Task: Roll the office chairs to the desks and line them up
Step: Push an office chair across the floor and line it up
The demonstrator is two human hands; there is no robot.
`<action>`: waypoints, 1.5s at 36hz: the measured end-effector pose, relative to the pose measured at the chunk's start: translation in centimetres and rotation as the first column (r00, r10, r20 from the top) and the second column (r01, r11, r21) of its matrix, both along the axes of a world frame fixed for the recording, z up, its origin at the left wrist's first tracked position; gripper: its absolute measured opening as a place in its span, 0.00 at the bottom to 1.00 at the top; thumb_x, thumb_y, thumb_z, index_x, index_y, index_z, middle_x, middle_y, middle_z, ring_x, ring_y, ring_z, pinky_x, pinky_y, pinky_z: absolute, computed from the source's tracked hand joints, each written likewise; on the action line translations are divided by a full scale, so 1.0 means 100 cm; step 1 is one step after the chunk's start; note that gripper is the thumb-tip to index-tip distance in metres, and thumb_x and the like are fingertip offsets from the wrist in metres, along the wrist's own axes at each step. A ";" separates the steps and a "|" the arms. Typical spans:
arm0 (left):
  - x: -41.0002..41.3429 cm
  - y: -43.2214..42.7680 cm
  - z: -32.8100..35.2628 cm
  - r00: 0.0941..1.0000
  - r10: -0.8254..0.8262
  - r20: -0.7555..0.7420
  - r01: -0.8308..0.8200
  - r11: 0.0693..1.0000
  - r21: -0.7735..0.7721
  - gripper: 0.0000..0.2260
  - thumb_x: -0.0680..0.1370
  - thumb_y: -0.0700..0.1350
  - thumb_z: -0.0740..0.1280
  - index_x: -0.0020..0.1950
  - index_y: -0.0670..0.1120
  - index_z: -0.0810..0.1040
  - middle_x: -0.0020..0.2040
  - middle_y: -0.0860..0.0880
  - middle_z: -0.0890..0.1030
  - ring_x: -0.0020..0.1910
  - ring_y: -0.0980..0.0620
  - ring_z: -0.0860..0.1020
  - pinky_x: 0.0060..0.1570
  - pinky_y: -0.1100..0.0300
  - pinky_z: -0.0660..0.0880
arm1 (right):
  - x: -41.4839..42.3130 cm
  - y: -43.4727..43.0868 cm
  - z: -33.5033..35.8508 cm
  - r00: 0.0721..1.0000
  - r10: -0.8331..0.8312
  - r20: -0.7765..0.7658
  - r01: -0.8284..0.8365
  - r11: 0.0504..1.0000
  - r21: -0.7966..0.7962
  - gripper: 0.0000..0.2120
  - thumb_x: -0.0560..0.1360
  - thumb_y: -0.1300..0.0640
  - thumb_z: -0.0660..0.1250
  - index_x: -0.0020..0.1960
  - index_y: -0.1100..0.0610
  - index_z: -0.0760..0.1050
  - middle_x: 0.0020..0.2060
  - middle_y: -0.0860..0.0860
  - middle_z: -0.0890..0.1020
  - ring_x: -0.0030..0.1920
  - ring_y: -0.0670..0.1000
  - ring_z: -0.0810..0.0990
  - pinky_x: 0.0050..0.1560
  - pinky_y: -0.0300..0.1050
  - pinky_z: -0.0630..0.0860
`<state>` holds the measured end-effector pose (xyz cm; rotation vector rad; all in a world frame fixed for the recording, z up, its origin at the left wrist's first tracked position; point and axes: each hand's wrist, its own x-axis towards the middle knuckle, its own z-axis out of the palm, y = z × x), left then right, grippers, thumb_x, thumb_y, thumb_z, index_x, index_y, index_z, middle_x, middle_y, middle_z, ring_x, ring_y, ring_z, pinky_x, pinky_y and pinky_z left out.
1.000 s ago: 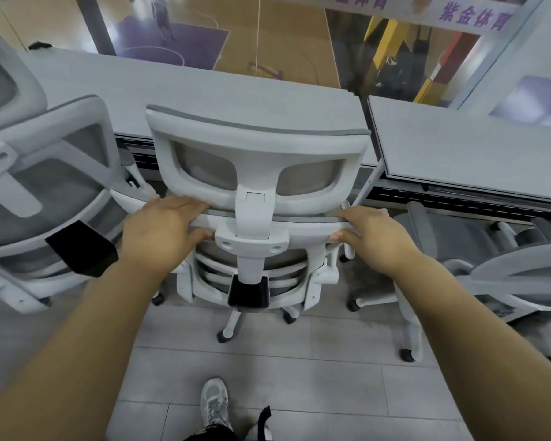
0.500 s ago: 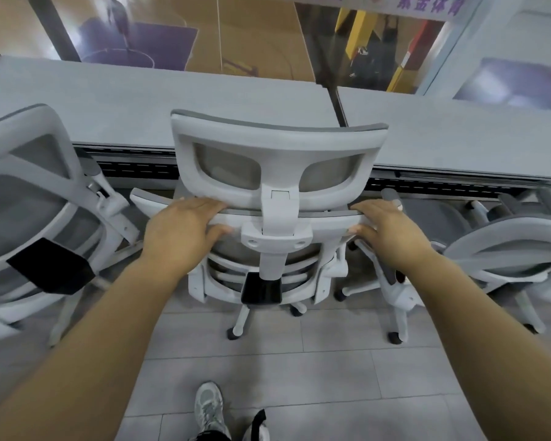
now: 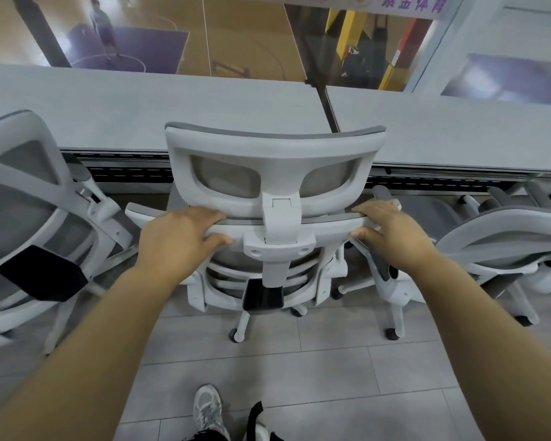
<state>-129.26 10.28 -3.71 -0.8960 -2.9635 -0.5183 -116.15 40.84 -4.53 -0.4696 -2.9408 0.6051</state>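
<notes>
Now held: middle chair [image 3: 274,148], by the top bar of its backrest.
Left grip [image 3: 175,240]: fingers curled over the bar, thumb below it, left of the headrest post.
Right grip [image 3: 392,233]: wrapped round the bar's right end.
Chair position: facing the grey surface [image 3: 140,113], close to its edge, between left chair [image 3: 23,173] and right chair [image 3: 503,230].

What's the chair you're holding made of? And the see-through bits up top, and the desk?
Chair frame: looks like hard plastic, pale grey and matte, with moulded joints. Mesh panels: seemingly grey woven mesh, since you can see through them. Desk: probably laminated board, flat matte grey with faint streaks.
</notes>
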 end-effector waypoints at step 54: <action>-0.022 -0.241 0.038 0.915 0.379 0.137 -0.343 0.911 -0.230 0.13 0.73 0.60 0.66 0.53 0.57 0.77 0.51 0.52 0.79 0.50 0.49 0.77 0.46 0.54 0.76 | -0.076 -0.244 0.131 0.821 0.412 0.396 -0.481 0.872 0.090 0.26 0.72 0.36 0.65 0.66 0.45 0.67 0.60 0.46 0.76 0.59 0.49 0.74 0.58 0.51 0.73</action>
